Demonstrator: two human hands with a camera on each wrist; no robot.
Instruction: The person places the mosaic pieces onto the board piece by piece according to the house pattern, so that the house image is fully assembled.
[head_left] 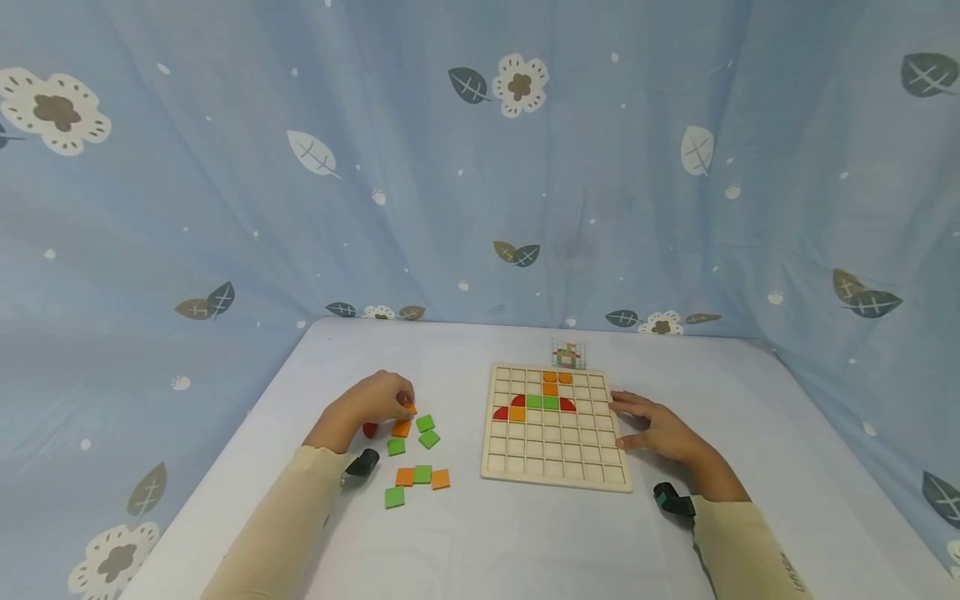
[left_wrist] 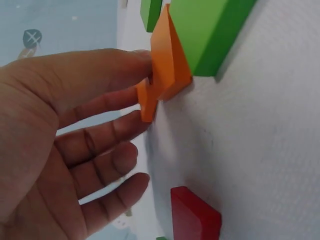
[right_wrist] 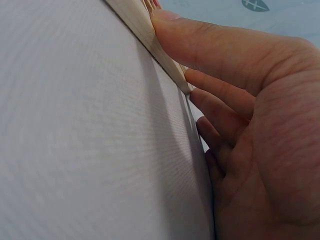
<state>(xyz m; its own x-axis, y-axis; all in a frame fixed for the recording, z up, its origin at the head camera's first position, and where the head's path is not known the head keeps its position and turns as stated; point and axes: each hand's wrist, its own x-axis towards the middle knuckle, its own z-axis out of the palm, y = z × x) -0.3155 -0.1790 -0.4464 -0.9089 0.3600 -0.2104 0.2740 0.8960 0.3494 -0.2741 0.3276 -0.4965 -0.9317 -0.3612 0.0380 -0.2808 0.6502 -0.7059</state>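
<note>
Blue patterned curtain [head_left: 480,167] hangs beyond both hands. Desk [head_left: 555,533], covered in white, extends under and around them.

Pale grid board [head_left: 555,479] lies flat between the hands, its right edge against the right hand. Some of its cells hold red, orange and green pieces.

Left hand [head_left: 372,398]: thumb and fingertips pinch an orange tile [head_left: 410,409], low over the desk; remaining fingers slightly bent. Right hand [head_left: 657,429]: fingers spread and relaxed, thumb and fingertips touching the board's edge.

Small picture card [head_left: 568,354] lies past the board's far edge, ahead and to the left of the right hand.

Loose pieces, all close to the left hand or nearer the wearer than it. Second orange tile [head_left: 401,428]: just below its fingertips. Two green tiles [head_left: 426,422]: just to its right. Orange-green-orange row [head_left: 423,474]: farther toward the wearer, with one more green tile [head_left: 394,497] beside it. Red piece [head_left: 370,430]: just on the near side of the palm.
</note>
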